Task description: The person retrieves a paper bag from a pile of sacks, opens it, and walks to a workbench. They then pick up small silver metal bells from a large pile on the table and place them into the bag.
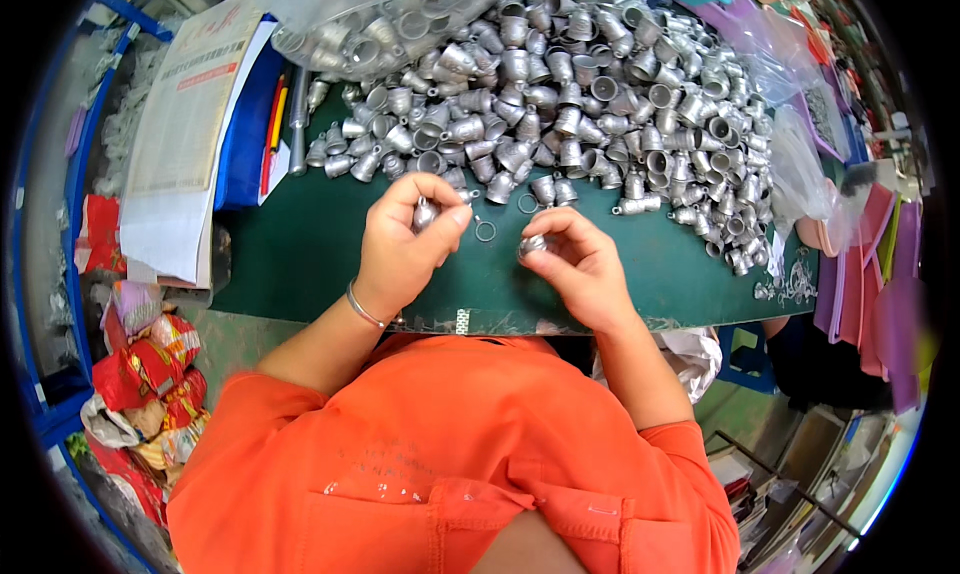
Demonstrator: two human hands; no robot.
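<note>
My left hand (400,244) is closed round a small silver metal bell (424,215), its fingers hiding part of it. Beside those fingertips, a split ring with a short link (485,231) shows against the green table; whether it hangs from the hand or lies there I cannot tell. In my right hand (580,269) another metal bell (533,244) is pinched between thumb and fingers. Just beyond both hands spreads a large heap of similar bells (560,84), many with a loop on top. One loose ring (528,204) lies at the heap's near edge.
A clear plastic bag of bells (390,24) rests at the back left. Papers (180,154), a blue folder (245,124) and pens (275,124) are at the left. Small rings and links (790,286) lie near the right edge, by pink and purple bins (860,264).
</note>
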